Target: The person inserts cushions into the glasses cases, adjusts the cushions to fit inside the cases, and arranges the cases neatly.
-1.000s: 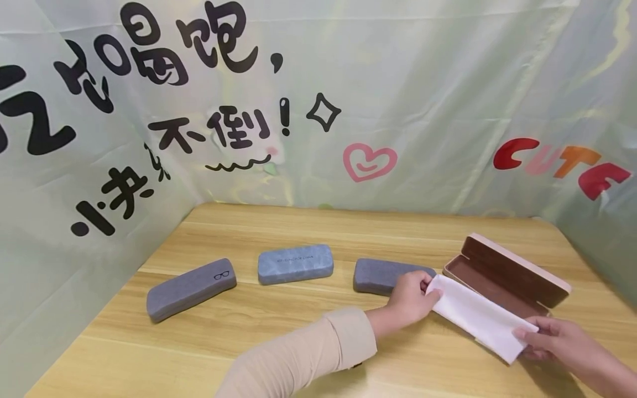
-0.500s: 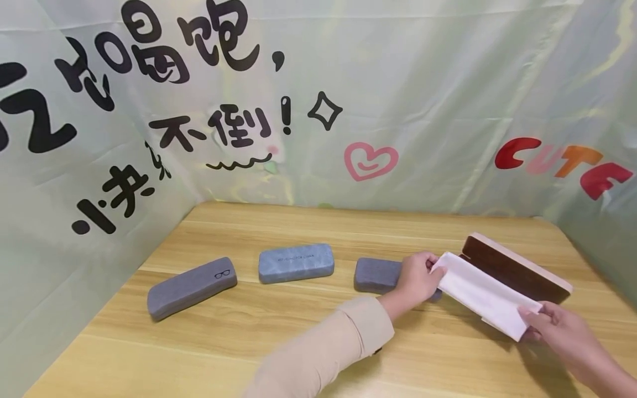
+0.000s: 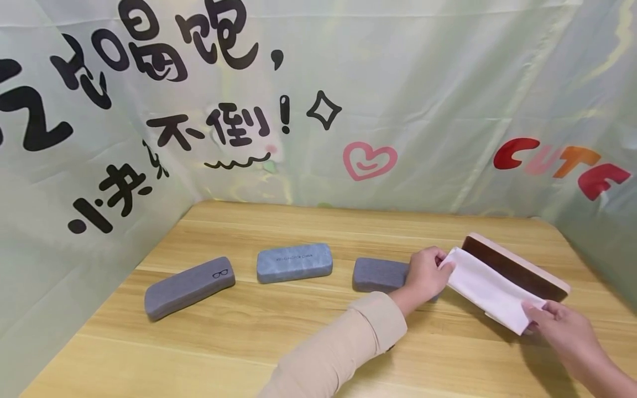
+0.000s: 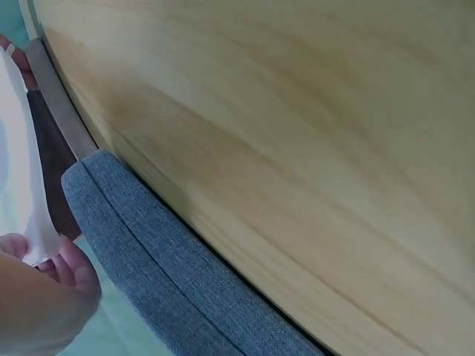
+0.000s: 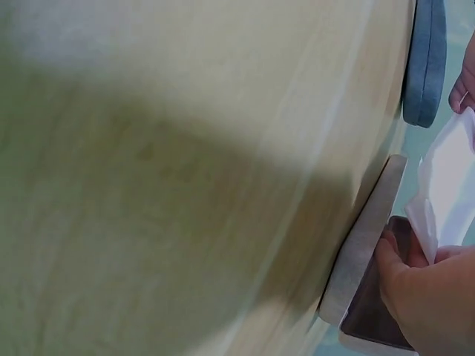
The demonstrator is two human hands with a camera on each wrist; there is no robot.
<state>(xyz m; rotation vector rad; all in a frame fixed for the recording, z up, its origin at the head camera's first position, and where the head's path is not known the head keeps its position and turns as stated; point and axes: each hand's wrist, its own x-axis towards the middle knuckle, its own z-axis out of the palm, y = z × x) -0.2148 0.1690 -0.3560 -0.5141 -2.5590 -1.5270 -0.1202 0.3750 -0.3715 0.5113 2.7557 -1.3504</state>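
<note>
A folded white cloth (image 3: 490, 287) is stretched between both hands, in front of an opened glasses case (image 3: 517, 265) with a pink shell and brown lining. My left hand (image 3: 427, 273) pinches the cloth's left end, just over a dark blue-grey glasses case (image 3: 378, 275) that it partly covers. At the cloth's lower right end, my right hand (image 3: 562, 326) pinches the corner between thumb and fingers. The cloth hides the open case's bottom half in the head view. In the right wrist view the cloth (image 5: 445, 185) hangs close beside the case's wall (image 5: 364, 245).
A light blue glasses case (image 3: 294, 263) with lettering lies closed in the middle of the wooden table (image 3: 209, 354). Farther left is a closed grey-purple case (image 3: 189, 287) with a glasses drawing. Printed cloth walls (image 3: 428, 99) enclose the table's back and sides.
Both hands have moved the cloth away from the person and slightly right, up over the open case's bottom half. Most of this shift came in the first half second. The cases stay put.
</note>
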